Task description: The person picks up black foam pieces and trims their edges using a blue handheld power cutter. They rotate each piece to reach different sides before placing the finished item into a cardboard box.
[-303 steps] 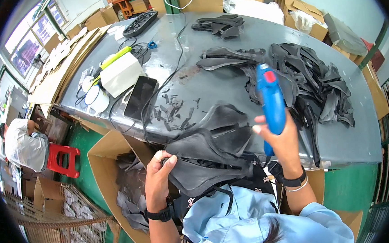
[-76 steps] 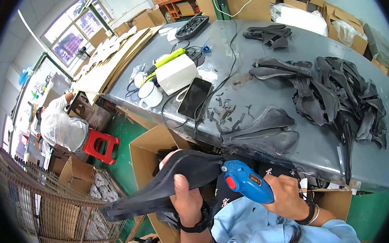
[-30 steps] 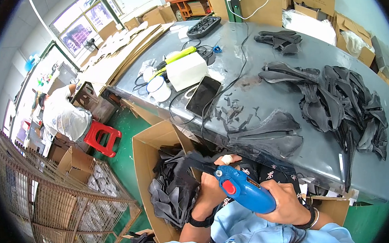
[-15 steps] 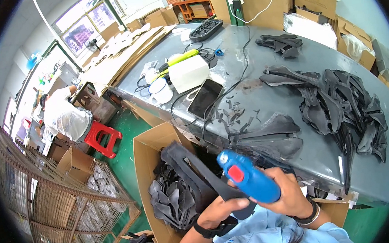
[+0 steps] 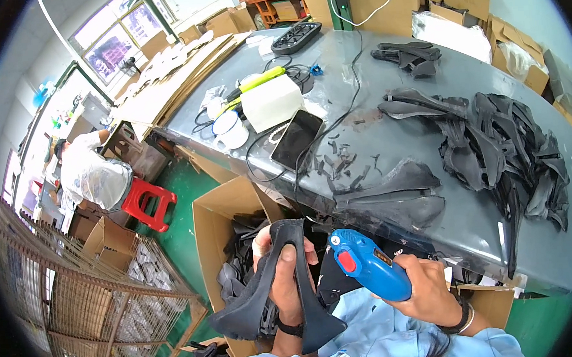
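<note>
My left hand [image 5: 284, 279] is closed around a black saddle-shaped piece [image 5: 246, 314] with a long slot down its middle. The thumb lies across the slot, and the piece is held over an open cardboard box [image 5: 225, 202] of similar dark pieces. In my right hand [image 5: 428, 289] is a blue handheld tool [image 5: 376, 269] with a red button and a small metallic tip. The tool points up and left, apart from the black piece. Its exact kind I cannot make out.
On the grey table [image 5: 352, 87] lie a heap of black pieces [image 5: 475, 139], dark scraps [image 5: 345, 164], a phone [image 5: 298, 140], a mug [image 5: 230, 129] and cables. A wire cage [image 5: 88, 292] stands at left; a person [image 5: 93, 169] sits by a red stool [image 5: 148, 201].
The black piece has been turned and brought left, its narrow end now up, with my left fingers around its slotted part. The blue tool has moved slightly down, away from the piece.
</note>
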{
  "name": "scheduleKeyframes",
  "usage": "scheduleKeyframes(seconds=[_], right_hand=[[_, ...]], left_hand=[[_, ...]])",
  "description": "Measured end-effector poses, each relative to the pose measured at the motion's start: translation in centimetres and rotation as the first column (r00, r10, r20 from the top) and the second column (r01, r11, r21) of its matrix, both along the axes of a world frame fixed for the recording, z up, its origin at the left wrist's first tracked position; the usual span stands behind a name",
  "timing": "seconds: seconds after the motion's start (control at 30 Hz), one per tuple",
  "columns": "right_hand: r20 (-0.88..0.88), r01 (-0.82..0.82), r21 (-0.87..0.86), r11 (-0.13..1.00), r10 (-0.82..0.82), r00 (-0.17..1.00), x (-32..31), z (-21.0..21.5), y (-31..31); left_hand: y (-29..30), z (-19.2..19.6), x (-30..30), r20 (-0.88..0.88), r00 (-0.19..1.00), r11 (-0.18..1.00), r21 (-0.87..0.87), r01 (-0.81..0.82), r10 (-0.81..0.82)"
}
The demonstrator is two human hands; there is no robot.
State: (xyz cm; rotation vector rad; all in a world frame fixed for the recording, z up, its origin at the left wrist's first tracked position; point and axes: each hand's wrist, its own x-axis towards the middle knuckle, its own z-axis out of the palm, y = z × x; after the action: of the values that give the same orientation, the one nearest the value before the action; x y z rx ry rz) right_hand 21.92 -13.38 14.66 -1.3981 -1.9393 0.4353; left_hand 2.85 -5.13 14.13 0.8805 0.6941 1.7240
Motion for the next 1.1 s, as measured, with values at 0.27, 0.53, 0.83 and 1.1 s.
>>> scheduleKeyframes(seconds=[0.27,0.53,0.83,1.1], right_hand=[[-0.020,-0.048,-0.008,0.999,0.048,0.999,0.0,-0.3,0.1],[-0.017,-0.084,-0.029,0.996,0.084,0.996,0.6,-0.1,0.2],[0.095,-0.075,0.034,0.997,0.071,0.993,1.5,-1.5,0.3],[0.142,-0.103,0.035,0.994,0.097,0.985,0.9,-1.7,0.2]], left_hand=[[-0.4,0.0,-1.2,-0.141,0.988,0.998,0.018,0.059,-0.056],[-0.4,2.3,-3.6,-0.463,0.804,0.925,-0.255,0.282,-0.372],[1.3,6.7,-5.1,-0.384,0.647,0.700,-0.629,0.339,-0.658],[2.8,5.7,-5.3,-0.582,0.462,0.743,-0.515,0.427,-0.669]])
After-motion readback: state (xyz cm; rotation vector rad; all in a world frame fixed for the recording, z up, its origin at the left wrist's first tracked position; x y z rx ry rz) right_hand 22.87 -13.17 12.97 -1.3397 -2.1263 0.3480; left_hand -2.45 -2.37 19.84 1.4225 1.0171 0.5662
